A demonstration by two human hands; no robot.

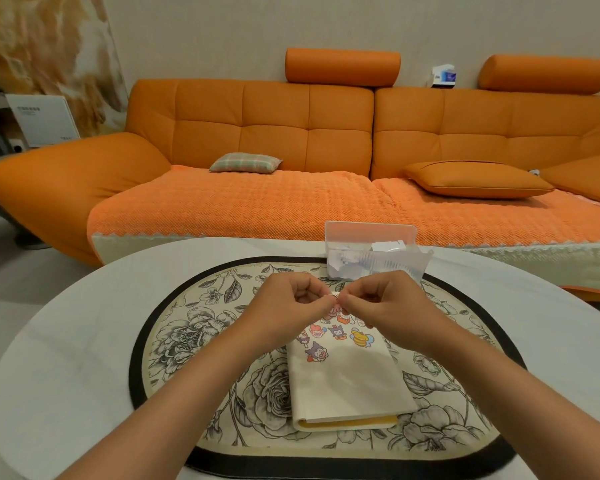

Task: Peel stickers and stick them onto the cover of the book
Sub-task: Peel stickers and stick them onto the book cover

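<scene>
A home living room is shown. A long orange sofa [326,133] with headrests [342,66], loose cushions [245,163] and a knitted seat cover [243,206] is set along a plain wall [205,36] behind the far edge of a white oval table [66,341], on which a floral mat [201,327] is laid.

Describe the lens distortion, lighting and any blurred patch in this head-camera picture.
Head view: wide-angle lens bows the sofa and table edges; light is soft and even, without harsh glare; a pixelated patch masks paper inside the clear box.

Left hand [293,299], right hand [378,299] pinch small sticker [336,296] above book [350,379].
</scene>
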